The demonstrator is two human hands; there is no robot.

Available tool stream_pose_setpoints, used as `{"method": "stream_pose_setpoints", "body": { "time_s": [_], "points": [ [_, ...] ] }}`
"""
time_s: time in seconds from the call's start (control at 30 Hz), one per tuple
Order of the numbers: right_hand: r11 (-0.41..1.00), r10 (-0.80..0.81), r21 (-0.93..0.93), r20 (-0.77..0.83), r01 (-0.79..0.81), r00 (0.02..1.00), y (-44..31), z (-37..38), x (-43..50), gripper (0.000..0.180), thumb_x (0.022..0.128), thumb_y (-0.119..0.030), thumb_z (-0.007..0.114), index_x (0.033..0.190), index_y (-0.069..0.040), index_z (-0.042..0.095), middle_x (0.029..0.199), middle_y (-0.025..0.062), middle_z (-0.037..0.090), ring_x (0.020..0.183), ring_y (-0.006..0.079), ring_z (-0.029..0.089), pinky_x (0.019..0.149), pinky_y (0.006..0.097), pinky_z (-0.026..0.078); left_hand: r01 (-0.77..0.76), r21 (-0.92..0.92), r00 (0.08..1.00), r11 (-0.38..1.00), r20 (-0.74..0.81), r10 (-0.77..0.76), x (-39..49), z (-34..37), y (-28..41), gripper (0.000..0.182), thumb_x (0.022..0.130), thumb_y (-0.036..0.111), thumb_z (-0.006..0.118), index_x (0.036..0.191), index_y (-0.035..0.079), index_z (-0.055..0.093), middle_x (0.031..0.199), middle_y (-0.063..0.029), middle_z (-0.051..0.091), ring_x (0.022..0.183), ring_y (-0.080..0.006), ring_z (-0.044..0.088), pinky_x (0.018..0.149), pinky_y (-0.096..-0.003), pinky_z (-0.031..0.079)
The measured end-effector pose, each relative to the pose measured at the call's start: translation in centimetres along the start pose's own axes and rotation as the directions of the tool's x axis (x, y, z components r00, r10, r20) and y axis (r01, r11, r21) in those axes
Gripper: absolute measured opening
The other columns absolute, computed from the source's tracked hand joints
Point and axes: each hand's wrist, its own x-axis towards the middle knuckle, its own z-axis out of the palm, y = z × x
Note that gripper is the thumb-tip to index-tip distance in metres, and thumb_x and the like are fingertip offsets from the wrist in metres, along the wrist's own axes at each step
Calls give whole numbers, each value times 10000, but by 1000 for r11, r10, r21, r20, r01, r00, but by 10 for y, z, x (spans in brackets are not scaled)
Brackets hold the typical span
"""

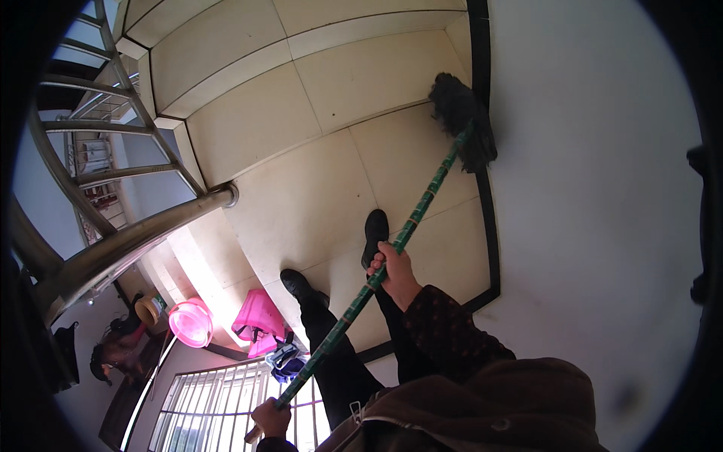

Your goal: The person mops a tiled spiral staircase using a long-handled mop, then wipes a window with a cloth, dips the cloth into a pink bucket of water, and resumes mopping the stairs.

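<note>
Both my hands grip a mop with a green patterned handle (pixel 419 212), which slants across the view from lower left to upper right. My right hand (pixel 398 274) holds it around mid-shaft, above my dark shoe (pixel 375 234). Low in the view, my left hand (pixel 272 419) is closed around the handle near its end. The dark grey mop head (pixel 460 116) lies in the corner where the tiled landing (pixel 305 203) meets a step and the wall. It covers part of the black skirting (pixel 481 62).
Tiled steps (pixel 243 124) rise ahead. A metal stair railing (pixel 147 217) stands at left, with steps descending beside it. Lower left are a pink bucket (pixel 191 323), a tan bucket (pixel 149 309), a pink bag-like item (pixel 260 313) and a barred window (pixel 220 409). A white wall (pixel 587 186) borders the right.
</note>
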Motion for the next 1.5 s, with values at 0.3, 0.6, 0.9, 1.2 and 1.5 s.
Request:
{"method": "stream_pose_setpoints", "body": {
  "time_s": [0.3,0.6,0.9,1.2,1.5],
  "points": [
    [944,-122,-284,167,167,978,22,96,37,232,903,-141,573,730,-70,435,582,49,461,474,179,492,435,352,427,185,-323,983,928,62,-174,-18,-6,8,399,650,439,778,654,70,626,604,-163,619,630,-400,626,594,-479,483],
    [800,48,-600,80,10,996,225,56,-46,210,876,-141,602,731,-48,482,519,58,489,394,179,509,367,335,435,442,-9,848,897,331,-415,-147,23,-121,374,691,405,751,731,44,662,638,-163,637,647,-362,644,603,-437,495],
    [699,443,-685,193,-203,876,313,74,-136,203,890,-165,643,847,-63,472,615,37,495,493,133,523,444,307,485,536,-2,715,844,533,-453,-243,90,-162,393,766,462,662,803,71,686,693,-160,659,685,-352,653,642,-441,507],
    [719,187,-686,344,110,920,259,139,-58,216,883,-168,650,850,-64,464,611,30,493,478,136,516,411,316,461,485,-241,813,841,480,-331,-198,187,-123,444,840,519,573,874,98,711,748,-156,681,723,-343,663,680,-444,519],
    [561,202,-799,384,215,901,283,123,-28,199,893,-155,626,869,-54,457,610,42,501,488,146,531,426,332,468,588,-401,751,702,594,-289,-203,172,-68,543,854,551,561,810,29,700,694,-206,649,678,-371,640,615,-470,483]
  ]
}}
